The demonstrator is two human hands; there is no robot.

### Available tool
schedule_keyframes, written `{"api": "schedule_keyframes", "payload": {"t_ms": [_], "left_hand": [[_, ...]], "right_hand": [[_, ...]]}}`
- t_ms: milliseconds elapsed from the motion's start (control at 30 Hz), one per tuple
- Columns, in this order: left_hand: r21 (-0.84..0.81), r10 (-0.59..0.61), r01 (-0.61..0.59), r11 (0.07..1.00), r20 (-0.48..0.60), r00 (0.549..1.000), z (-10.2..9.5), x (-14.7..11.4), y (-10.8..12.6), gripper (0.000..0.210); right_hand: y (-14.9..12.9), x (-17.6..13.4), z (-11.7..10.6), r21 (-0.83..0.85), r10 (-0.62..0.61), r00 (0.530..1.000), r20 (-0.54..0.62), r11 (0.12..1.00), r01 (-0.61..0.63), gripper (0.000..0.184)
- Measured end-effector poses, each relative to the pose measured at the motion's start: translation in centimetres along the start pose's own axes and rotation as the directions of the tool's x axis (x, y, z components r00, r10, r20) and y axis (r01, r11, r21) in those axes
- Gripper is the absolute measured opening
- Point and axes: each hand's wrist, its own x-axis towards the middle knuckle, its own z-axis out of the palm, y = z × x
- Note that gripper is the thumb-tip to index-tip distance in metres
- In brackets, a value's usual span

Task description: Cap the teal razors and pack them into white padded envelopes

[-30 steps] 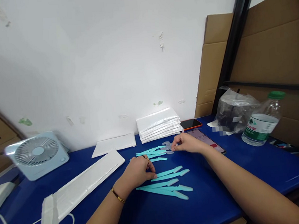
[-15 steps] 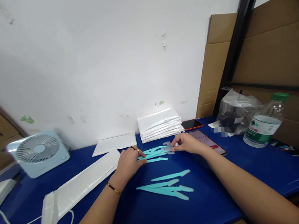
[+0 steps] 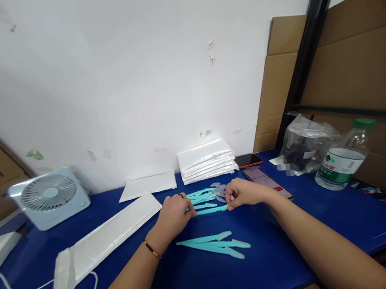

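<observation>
A turquoise eyebrow razor [image 3: 210, 210] stretches between my two hands, just above the blue table. My left hand [image 3: 176, 215] pinches its handle end. At the blade end, the fingers of my right hand [image 3: 242, 193] are closed and hide the tip. Behind it lies a bunch of similar turquoise razors [image 3: 200, 196], partly covered by my left hand. Small clear plastic caps [image 3: 218, 190] are heaped beside my right fingertips. Closer to me, three more razors [image 3: 214, 244] fan out with their pale blade ends to the right.
A long white padded envelope [image 3: 107, 244] lies left of my left hand. Stacked white envelopes [image 3: 205, 159] and a single one [image 3: 147, 186] are by the wall. A phone [image 3: 266, 181], a water bottle [image 3: 341, 164] and a bagged cup [image 3: 305, 147] stand right; a fan [image 3: 52, 198] left.
One razor has left the front group and is now between my hands. My left hand moved slightly right and nearer me; my right hand shifted off the clear caps to the razor's blade end.
</observation>
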Motion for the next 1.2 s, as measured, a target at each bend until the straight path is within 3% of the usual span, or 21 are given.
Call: {"api": "schedule_keyframes", "payload": {"t_ms": [133, 233, 433, 600, 667, 833, 967, 1067, 1200], "left_hand": [[0.063, -0.082, 0.088, 0.994, -0.080, 0.993, -0.8, 0.4, -1.4, 0.014], [0.015, -0.060, 0.061, 0.998, -0.044, 0.997, -1.0, 0.1, -1.3, 0.018], [-0.188, 0.150, -0.110, 0.976, 0.215, 0.965, -0.4, -1.4, 0.8, 0.022], [-0.136, 0.131, -0.106, 0.985, 0.191, 0.973, 0.2, -1.2, 1.3, 0.010], [-0.094, 0.096, -0.084, 0.992, 0.140, 0.985, 0.2, -0.9, 1.3, 0.010], [0.019, 0.026, -0.026, 0.999, 0.000, 1.000, 0.1, -0.1, 0.7, 0.014], [0.065, -0.043, 0.048, 0.997, -0.081, 0.996, -0.1, 0.4, -0.1, 0.016], [-0.021, 0.000, 0.000, 1.000, -0.010, 1.000, -0.5, 0.1, 0.3, 0.020], [-0.196, 0.182, -0.144, 0.970, 0.192, 0.964, -0.6, -1.1, 1.8, 0.023]], "right_hand": [[0.9, 0.9, -0.1, 0.024, 0.122, 0.956, -0.267, 0.993, -0.120, 0.022], [1.4, 1.3, 0.0, 0.045, 0.171, 0.914, -0.367, 0.985, -0.167, 0.026], [0.6, 0.3, -0.3, 0.101, 0.092, 0.959, -0.266, 0.993, -0.068, 0.022], [-1.3, -0.1, 0.4, 0.101, -0.056, 0.998, -0.029, 0.993, 0.058, 0.031], [-1.9, 0.2, 1.1, 0.108, -0.105, 0.994, -0.006, 0.989, 0.105, 0.030], [-1.3, 1.3, 1.8, 0.095, -0.090, 0.987, -0.135, 0.990, 0.104, 0.022], [0.4, 1.8, 1.1, 0.098, 0.068, 0.939, -0.338, 0.995, -0.037, 0.021], [1.0, 1.7, 0.5, 0.097, 0.147, 0.897, -0.418, 0.988, -0.117, 0.024], [0.6, 1.2, -0.1, 0.103, 0.144, 0.898, -0.416, 0.988, -0.111, 0.024]]}}
